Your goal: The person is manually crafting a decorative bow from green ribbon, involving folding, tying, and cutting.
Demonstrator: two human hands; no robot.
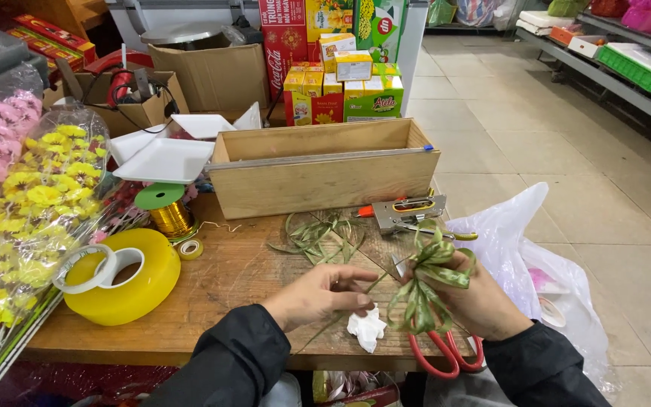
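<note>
My right hand holds a looped bow of green and cream ribbon above the front right corner of the wooden table. My left hand pinches a thin green strand that runs to the bow. A crumpled white scrap lies just under my left fingers. Red-handled scissors lie at the table's edge under my right hand. Loose green ribbon scraps lie on the table behind my hands.
A long wooden box spans the back of the table. In front of it lies a metal staple gun. A large yellow tape roll, a gold wire spool and wrapped artificial flowers sit left. A white plastic bag hangs right.
</note>
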